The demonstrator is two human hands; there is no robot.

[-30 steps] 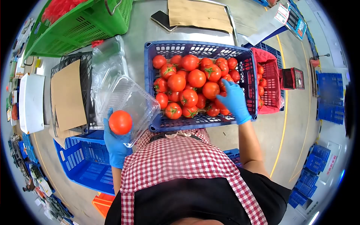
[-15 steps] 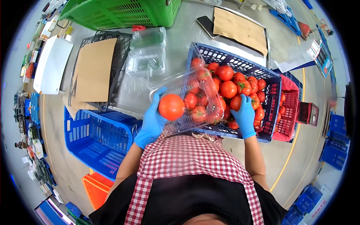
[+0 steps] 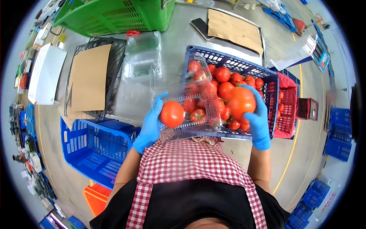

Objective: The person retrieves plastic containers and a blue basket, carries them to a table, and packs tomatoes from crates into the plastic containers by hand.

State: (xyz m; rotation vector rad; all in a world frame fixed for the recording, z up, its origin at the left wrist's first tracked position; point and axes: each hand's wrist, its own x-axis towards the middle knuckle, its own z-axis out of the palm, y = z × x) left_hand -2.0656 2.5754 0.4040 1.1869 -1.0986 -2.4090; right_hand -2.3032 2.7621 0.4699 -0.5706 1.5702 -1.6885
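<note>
In a blue glove, my left hand is closed on the left edge of a clear plastic clamshell box, which is open and tilted. One large tomato lies in the box, by my left fingers. My gloved right hand grips another big tomato, raised above a dark blue crate. Several red tomatoes fill the crate, some showing through the clear plastic, which overlaps the crate's left part.
More clear boxes lie on the metal table, near a green crate. Cardboard rests on a black rack at left; a phone touches another cardboard sheet. A blue crate stands below left, a scale at right.
My right hand has come up from the crate with a tomato in its fingers. The clamshell box in my left hand has shifted slightly, its tomato still inside.
</note>
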